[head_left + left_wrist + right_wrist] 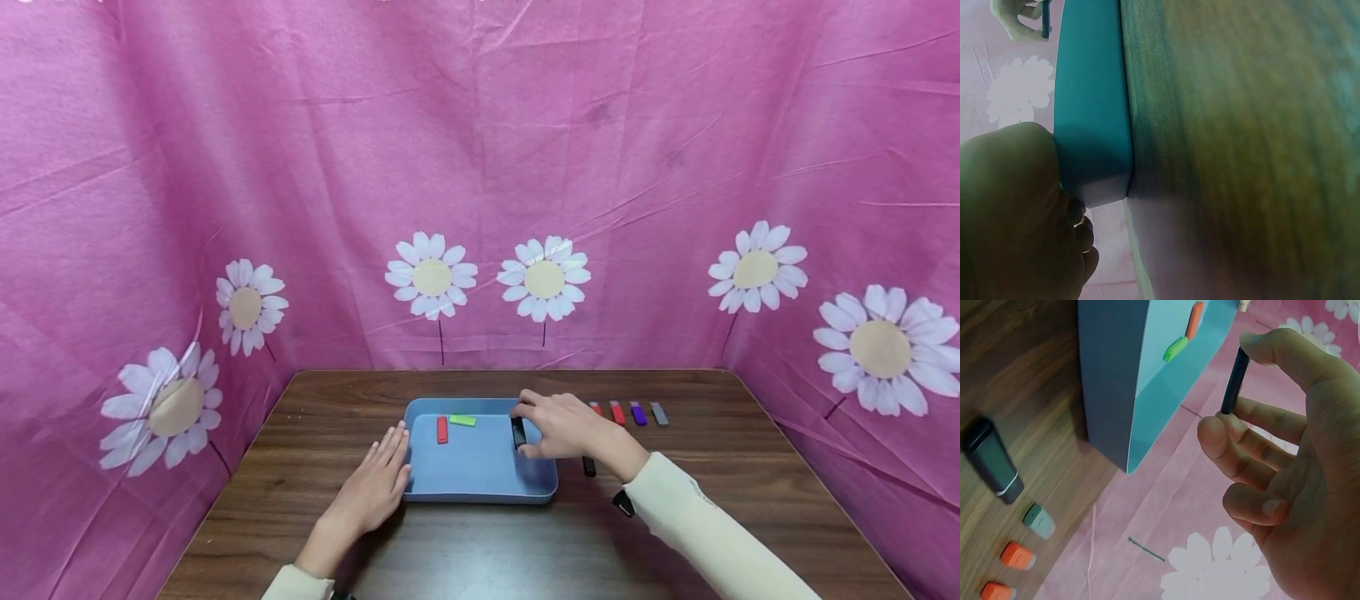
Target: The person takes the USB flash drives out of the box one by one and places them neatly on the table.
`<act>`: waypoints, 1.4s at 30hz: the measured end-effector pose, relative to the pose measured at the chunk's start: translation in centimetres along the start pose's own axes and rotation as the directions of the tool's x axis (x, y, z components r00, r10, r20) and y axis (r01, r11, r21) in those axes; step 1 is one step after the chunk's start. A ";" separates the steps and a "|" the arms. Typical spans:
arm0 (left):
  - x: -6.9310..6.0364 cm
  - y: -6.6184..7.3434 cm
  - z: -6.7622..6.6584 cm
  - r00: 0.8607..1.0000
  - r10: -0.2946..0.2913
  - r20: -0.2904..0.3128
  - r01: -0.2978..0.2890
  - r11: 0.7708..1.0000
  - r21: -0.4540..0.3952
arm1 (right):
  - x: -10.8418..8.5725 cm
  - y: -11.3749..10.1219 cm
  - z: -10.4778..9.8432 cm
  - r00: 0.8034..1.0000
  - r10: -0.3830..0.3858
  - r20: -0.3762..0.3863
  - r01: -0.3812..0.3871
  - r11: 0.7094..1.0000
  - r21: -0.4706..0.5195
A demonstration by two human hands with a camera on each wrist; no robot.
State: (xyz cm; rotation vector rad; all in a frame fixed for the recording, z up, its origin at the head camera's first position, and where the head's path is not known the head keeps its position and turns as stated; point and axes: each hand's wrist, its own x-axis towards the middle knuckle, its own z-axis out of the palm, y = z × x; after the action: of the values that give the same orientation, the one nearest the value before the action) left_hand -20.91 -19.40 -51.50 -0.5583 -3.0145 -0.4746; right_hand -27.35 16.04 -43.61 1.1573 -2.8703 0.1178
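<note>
A blue tray (480, 498) stands on the wooden table; a red stick (442, 430) and a green stick (462, 421) lie in its left part. My right hand (562, 427) pinches a black stick (518, 433) by its ends over the tray's right side; the right wrist view shows this black stick (1235, 381) between thumb and fingertips. With fingers extended, my left hand (372, 483) rests against the tray's left edge. In the left wrist view, my left hand (1019, 212) touches the tray wall (1092, 94).
Right of the tray, two red sticks (617, 412), a purple one (638, 413) and a grey one (659, 414) lie in a row. A black stick (588, 467) lies nearer, partly behind the right forearm. A pink flowered cloth (480, 167) hangs around the table (750, 483).
</note>
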 end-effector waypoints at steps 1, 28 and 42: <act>0.0 0.0 0.0 1.000 0.000 0.000 0.000 1.000 0.001 | -0.2 0.1 -0.1 1.000 0.005 -0.002 -0.005 1.000 -0.004; -0.1 -0.6 0.9 0.994 0.051 -0.101 -0.056 0.997 -0.049 | -5.1 3.4 -0.4 0.997 0.059 -0.059 -0.059 0.998 -0.001; -0.1 -0.1 0.1 1.000 0.006 -0.011 -0.006 1.000 -0.004 | -7.6 5.1 0.1 0.990 0.091 -0.104 -0.097 0.994 -0.049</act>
State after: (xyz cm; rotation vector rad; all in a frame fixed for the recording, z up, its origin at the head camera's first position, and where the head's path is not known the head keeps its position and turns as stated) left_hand -20.87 -19.46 -51.62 -0.5633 -3.0013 -0.4825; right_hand -25.43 24.88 -44.50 0.9778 -2.8200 0.0993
